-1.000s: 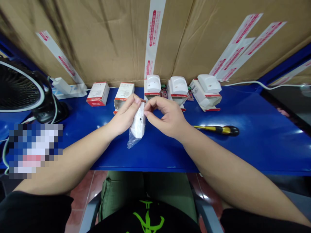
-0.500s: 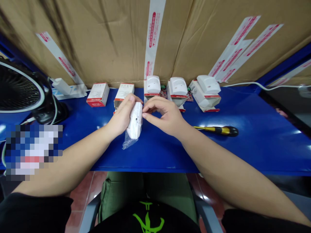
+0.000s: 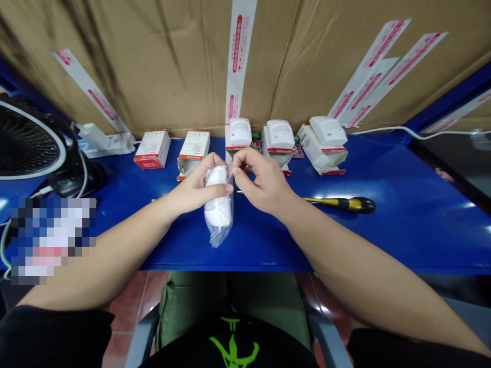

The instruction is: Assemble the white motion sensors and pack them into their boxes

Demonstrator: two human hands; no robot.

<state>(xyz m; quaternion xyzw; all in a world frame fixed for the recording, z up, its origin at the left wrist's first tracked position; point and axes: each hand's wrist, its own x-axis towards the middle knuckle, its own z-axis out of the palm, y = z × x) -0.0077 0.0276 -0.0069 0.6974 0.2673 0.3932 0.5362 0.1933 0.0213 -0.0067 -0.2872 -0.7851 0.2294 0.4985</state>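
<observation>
My left hand (image 3: 197,186) is closed around a white detector (image 3: 218,210), its thumb lying across the front. A clear plastic bag (image 3: 217,236) wraps the detector and hangs past its lower end. On the right side, the fingertips of my right hand (image 3: 261,176) pinch the edge of the bag. Behind my hands stands an opened detector box (image 3: 195,143), white and red. Another white and red box (image 3: 152,148) is to its left. Three more white detectors, among them one in the middle (image 3: 280,134), rest on opened boxes along the back.
A screwdriver (image 3: 345,204) with a yellow and black handle lies right of my right hand. At the left are a black fan (image 3: 34,138) and a power strip (image 3: 107,145). Cardboard (image 3: 184,61) walls the back of the blue table (image 3: 264,245). A dark screen-like panel (image 3: 456,168) is at right.
The detector has turned in my left hand, so a broader face shows, and the left thumb now crosses its front. My right fingers now pinch the bag's edge, pulling a strip of film taut.
</observation>
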